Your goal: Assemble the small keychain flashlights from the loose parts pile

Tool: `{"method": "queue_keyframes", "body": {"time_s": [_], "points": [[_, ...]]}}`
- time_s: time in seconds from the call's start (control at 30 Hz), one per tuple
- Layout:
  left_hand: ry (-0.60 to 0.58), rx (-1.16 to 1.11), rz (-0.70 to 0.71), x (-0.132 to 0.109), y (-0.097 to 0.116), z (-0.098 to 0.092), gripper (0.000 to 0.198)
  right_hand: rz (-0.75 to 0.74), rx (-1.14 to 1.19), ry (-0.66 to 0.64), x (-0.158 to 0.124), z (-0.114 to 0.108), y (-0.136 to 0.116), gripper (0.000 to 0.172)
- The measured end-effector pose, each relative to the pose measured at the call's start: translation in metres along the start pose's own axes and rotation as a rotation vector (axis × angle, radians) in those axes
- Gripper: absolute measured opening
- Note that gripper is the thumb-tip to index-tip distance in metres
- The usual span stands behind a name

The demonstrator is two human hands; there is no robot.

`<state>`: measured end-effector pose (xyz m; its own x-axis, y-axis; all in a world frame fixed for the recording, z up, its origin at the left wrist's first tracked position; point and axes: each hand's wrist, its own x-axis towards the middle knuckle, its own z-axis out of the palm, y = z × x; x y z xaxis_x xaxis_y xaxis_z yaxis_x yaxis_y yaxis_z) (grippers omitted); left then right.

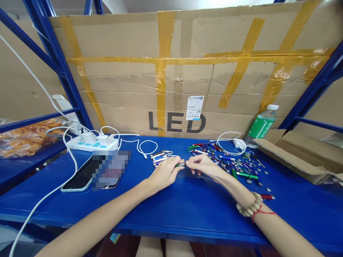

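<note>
"Where's the green tube (180, 165)?"
"Mid-frame, the left hand's fingers (171, 165) clamped on it; the right hand (200, 165) meets its tip, grip unclear."
"Nearby?"
"Loose parts (241, 174) clutter centre-right; phone (80, 175), left."

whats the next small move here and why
Probably bring the right hand to the silvery end of the green tube, keeping it steady: the left hand grips the tube with that end facing the right fingertips, close by. Whether they already touch is too small to tell.
</note>
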<state>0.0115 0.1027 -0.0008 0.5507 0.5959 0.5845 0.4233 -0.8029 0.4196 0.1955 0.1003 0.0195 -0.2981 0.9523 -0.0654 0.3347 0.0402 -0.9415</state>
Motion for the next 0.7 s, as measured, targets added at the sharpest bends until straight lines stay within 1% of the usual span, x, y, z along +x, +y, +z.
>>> {"method": "queue_keyframes", "body": {"time_s": [0.17, 0.27, 0.37, 0.47, 0.57, 0.63, 0.7], "points": [[0.065, -0.041, 0.084, 0.002, 0.004, -0.003, 0.02, 0.067, 0.146, -0.037, -0.002, 0.001, -0.005, 0.055], [0.086, -0.061, 0.085, 0.004, 0.006, -0.002, 0.022, 0.033, 0.113, -0.008, -0.002, 0.002, -0.009, 0.053], [0.118, -0.132, -0.037, 0.005, 0.009, 0.003, 0.021, -0.086, 0.014, 0.075, -0.002, 0.001, -0.011, 0.045], [0.082, -0.255, -0.167, 0.005, 0.016, 0.007, 0.021, -0.278, -0.06, 0.173, -0.002, -0.003, -0.01, 0.035], [0.04, -0.336, -0.216, 0.006, 0.021, 0.008, 0.024, -0.478, -0.115, 0.211, -0.002, -0.008, -0.008, 0.029], [0.023, -0.364, -0.234, 0.005, 0.021, 0.008, 0.024, -0.551, -0.162, 0.203, -0.002, -0.011, -0.007, 0.025], [-0.017, -0.38, -0.246, 0.005, 0.02, 0.007, 0.023, -0.584, -0.216, 0.203, -0.002, -0.013, -0.007, 0.024]]}}
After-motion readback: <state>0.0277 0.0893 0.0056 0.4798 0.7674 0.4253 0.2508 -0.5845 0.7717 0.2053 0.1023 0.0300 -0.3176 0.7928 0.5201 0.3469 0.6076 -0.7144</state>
